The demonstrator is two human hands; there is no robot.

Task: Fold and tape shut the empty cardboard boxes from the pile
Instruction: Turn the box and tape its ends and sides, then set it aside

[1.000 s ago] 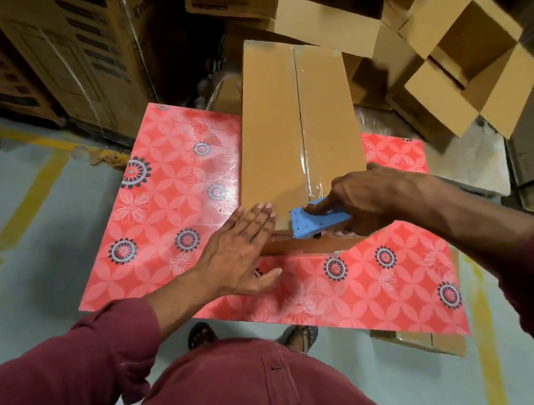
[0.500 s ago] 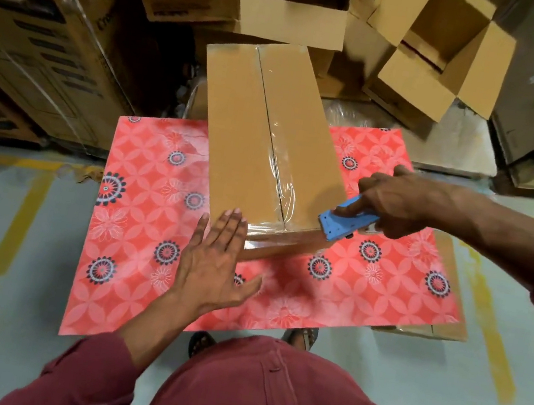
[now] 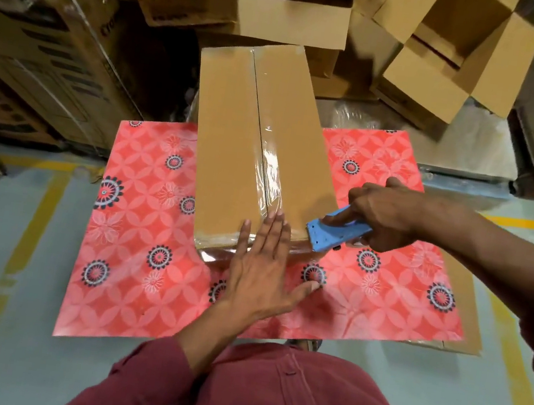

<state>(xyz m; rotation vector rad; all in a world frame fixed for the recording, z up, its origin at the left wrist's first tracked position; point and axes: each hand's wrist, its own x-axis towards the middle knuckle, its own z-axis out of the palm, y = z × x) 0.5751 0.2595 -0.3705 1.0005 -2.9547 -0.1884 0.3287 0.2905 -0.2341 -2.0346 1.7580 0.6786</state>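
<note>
clear tape now runs down the seam of the closed box [image 3: 259,152] lying on the red flowered worktop [image 3: 133,251]. the right hand [image 3: 384,216], fingers clamped on the blue tape cutter [image 3: 333,235], has drawn away from the seam to the box's near right corner. the left hand [image 3: 259,267], fingers straight and together, has slid up to press the tape end over the near edge. this box looks nearly sealed; open boxes [image 3: 447,56] wait behind.

Legible text: none. Dark printed blocks on the large carton [image 3: 38,57] at left and a smudged mark on a piled box [image 3: 186,15] are too blurred to read.
</note>
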